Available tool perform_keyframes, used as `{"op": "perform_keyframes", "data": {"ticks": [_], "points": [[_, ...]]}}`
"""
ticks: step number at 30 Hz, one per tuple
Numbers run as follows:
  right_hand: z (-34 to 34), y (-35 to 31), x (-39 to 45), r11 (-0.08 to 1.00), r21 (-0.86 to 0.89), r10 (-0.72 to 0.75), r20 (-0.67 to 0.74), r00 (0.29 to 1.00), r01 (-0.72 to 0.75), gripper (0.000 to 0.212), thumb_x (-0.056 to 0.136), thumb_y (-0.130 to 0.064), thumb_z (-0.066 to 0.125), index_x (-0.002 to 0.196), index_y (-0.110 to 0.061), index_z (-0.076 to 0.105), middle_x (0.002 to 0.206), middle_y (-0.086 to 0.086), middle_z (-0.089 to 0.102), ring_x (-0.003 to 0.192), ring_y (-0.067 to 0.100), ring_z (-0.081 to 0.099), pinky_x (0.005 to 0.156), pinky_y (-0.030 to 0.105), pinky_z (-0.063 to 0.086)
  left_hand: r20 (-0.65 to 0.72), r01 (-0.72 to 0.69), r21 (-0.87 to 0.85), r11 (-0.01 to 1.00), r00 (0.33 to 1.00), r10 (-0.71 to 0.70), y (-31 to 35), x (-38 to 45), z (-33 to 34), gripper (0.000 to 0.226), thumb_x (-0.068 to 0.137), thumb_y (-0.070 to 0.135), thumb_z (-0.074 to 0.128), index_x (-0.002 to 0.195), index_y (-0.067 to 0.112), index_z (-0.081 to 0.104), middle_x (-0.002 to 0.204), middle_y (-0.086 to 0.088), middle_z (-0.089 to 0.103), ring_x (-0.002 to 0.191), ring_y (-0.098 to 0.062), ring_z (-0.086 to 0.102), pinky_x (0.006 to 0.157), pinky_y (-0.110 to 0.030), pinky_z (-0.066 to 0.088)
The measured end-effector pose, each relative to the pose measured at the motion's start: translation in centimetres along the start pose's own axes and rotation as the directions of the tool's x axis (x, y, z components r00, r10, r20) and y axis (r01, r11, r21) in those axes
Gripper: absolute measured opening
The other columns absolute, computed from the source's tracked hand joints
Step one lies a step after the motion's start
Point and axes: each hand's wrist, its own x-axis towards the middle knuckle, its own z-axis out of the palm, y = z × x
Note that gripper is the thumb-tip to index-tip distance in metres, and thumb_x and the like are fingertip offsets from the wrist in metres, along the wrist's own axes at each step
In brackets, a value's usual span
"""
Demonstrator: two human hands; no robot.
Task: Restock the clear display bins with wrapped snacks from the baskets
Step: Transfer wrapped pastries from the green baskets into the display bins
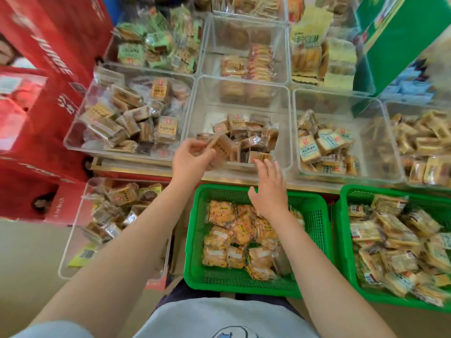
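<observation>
My left hand [191,156] pinches a brown wrapped snack [223,146] at the front edge of the middle clear bin [240,81], which holds a small heap of like packs. My right hand [269,185] hovers with straight fingers over the bin's front rim, fingertips at another brown pack [260,157]. Below the hands stands a green basket [195,240] with orange wrapped snacks [234,237]. A second green basket [341,240] to the right holds pale wrapped snacks.
Clear bins of wrapped snacks surround the middle one: left [80,123], right [296,132], far right, and a back row. A lower clear bin [73,230] stands at the left. Red cartons [36,93] stack on the left, green cartons [395,32] at the upper right.
</observation>
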Motion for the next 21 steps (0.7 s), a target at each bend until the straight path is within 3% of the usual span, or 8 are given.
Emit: {"op": "perform_keyframes", "data": {"ticks": [2,4,8,11,14,17,19,21], "points": [[0.4,0.1,0.1,1.0,-0.001,-0.004,-0.003,1.0,0.004,0.076,0.097,-0.021,0.057,0.16,-0.022,0.015,0.168,0.004,0.009,0.156,0.025,-0.005,0.127,0.043,0.003,-0.079,-0.138,0.147,0.979,0.985,0.151,0.7,1.4,1.0,0.022,0.088,0.015,0.07,0.107,0.016,0.059,0.098,0.009,0.061,0.089,-0.001,0.058,0.075,-0.011,0.046],[0.5,0.4,0.1,1.0,-0.004,-0.019,-0.01,1.0,0.019,0.077,0.097,-0.02,0.057,0.16,-0.022,0.014,0.168,0.004,0.008,0.156,0.025,-0.006,0.126,0.041,0.003,-0.019,-0.241,0.343,0.908,0.965,0.263,0.1,2.7,1.9,0.019,0.091,0.01,0.064,0.109,0.015,0.059,0.096,0.01,0.058,0.084,-0.002,0.054,0.069,-0.007,0.039],[0.5,1.1,-0.1,0.998,-0.034,-0.058,0.017,0.998,0.058,0.083,0.096,-0.018,0.057,0.161,-0.026,0.007,0.169,0.002,0.001,0.155,0.022,-0.012,0.124,0.04,0.0,0.34,-0.401,0.659,0.636,0.913,0.223,-2.9,3.5,3.1,0.024,0.097,0.021,0.049,0.108,0.012,0.068,0.105,-0.003,0.068,0.096,-0.021,0.061,0.093,-0.038,0.047],[0.2,1.7,0.0,0.996,-0.01,-0.089,0.051,0.995,0.089,0.083,0.096,-0.018,0.059,0.161,-0.027,0.008,0.17,0.0,0.001,0.155,0.019,-0.012,0.127,0.043,0.005,0.35,-0.474,0.634,0.611,0.88,0.32,-3.4,1.5,3.4,0.029,0.097,0.026,0.051,0.117,0.013,0.068,0.115,-0.004,0.07,0.11,-0.023,0.061,0.106,-0.043,0.037],[-0.2,2.0,-0.4,0.968,0.246,-0.044,-0.07,0.997,0.06,0.067,0.096,-0.014,0.059,0.156,-0.022,0.03,0.167,0.003,0.018,0.156,0.019,0.003,0.126,0.037,0.01,0.324,-0.546,0.516,0.66,0.838,0.44,-3.5,-2.5,4.6,0.027,0.094,0.023,0.057,0.116,0.012,0.068,0.114,-0.003,0.069,0.108,-0.019,0.059,0.099,-0.035,0.043],[0.0,3.6,-2.2,0.941,0.337,0.119,-0.286,0.951,-0.017,0.045,0.092,-0.007,0.056,0.137,-0.013,0.05,0.146,0.009,0.042,0.14,0.024,0.032,0.114,0.032,0.03,0.418,-0.289,0.333,0.898,0.898,0.135,-4.3,-6.8,6.9,0.021,0.095,0.022,0.059,0.113,0.019,0.07,0.107,0.01,0.07,0.097,-0.005,0.061,0.086,-0.021,0.046],[1.0,6.2,-4.1,0.925,0.35,0.227,-0.2,0.953,-0.147,0.033,0.091,-0.009,0.055,0.124,-0.01,0.057,0.131,0.009,0.049,0.128,0.023,0.04,0.1,0.026,0.033,0.492,0.037,0.234,0.971,0.857,-0.151,-5.4,-8.6,8.6,0.017,0.098,0.027,0.056,0.108,0.025,0.07,0.101,0.009,0.072,0.093,-0.009,0.067,0.086,-0.029,0.052],[3.2,10.2,-6.4,0.909,0.285,0.319,-0.006,0.948,-0.304,0.023,0.094,-0.012,0.057,0.116,-0.009,0.062,0.125,0.009,0.052,0.122,0.025,0.045,0.094,0.028,0.036,0.524,0.263,0.236,0.936,0.776,-0.35,-7.1,-9.7,10.2,0.018,0.1,0.033,0.054,0.106,0.025,0.068,0.099,0.003,0.074,0.093,-0.017,0.07,0.092,-0.042,0.055]]}}
